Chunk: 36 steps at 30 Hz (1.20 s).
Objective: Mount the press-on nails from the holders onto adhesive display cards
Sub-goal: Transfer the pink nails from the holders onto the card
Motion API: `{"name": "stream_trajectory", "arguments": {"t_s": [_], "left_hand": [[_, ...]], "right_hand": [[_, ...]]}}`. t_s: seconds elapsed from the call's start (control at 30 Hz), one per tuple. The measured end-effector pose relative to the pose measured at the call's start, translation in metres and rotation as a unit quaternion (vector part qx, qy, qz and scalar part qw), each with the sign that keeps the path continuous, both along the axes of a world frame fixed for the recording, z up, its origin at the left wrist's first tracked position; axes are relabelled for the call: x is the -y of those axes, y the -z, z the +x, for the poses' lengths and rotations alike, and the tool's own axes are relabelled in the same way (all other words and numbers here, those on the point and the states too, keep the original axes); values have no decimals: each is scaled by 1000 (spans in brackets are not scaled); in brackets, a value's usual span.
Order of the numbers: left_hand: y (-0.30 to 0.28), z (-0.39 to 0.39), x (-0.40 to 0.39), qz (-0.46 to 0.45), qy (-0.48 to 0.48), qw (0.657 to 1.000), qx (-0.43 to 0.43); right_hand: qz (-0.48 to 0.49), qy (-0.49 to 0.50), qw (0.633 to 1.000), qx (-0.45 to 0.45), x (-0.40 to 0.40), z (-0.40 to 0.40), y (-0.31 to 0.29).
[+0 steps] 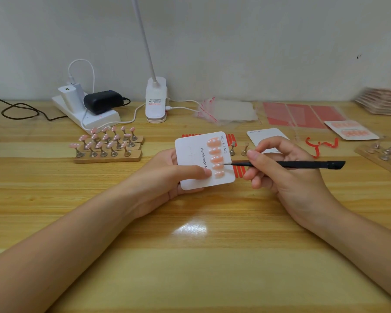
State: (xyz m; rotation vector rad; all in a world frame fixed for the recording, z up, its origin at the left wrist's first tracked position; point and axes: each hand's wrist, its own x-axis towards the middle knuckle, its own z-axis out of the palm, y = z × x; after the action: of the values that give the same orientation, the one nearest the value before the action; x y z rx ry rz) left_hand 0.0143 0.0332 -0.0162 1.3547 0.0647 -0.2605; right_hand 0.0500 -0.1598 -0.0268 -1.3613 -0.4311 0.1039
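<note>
above the tabletop [190, 256] my left hand [165, 177] grips the display card [194, 159], thumb beside the pink nails [216, 158]; my right hand [278, 168] pinches black tweezers [280, 164], whose tip should press gently, squarely.

A white power strip [93, 119] lies at the back left of the wooden tabletop [190, 267], with a white charger block [69, 98] and a black adapter [103, 101] plugged into it. A black cable [20, 110] loops off to the left edge. Just right of the strip stands a white clip-on lamp base [156, 100], its thin neck [145, 39] rising out of view, and a white cord [131, 119] runs between the two. The pale wall [257, 41] behind bears a small dark mark [359, 56], perhaps a chip.
</note>
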Motion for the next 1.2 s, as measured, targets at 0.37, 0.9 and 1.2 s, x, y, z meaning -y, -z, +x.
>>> {"name": "stream_trajectory", "arguments": {"t_s": [0.37,0.9,1.2], "left_hand": [[1,-1,4,-6,-10,1000,12],[-2,-3,10,12,-96,995,6],[-1,0,6,-1,-72,997,-3]], "right_hand": [[-16,2,1000,26,-2,-3,-1],[-26,25,999,33,-1,-3,-3],[-31,26,999,31,-1,-3,-2]]}}
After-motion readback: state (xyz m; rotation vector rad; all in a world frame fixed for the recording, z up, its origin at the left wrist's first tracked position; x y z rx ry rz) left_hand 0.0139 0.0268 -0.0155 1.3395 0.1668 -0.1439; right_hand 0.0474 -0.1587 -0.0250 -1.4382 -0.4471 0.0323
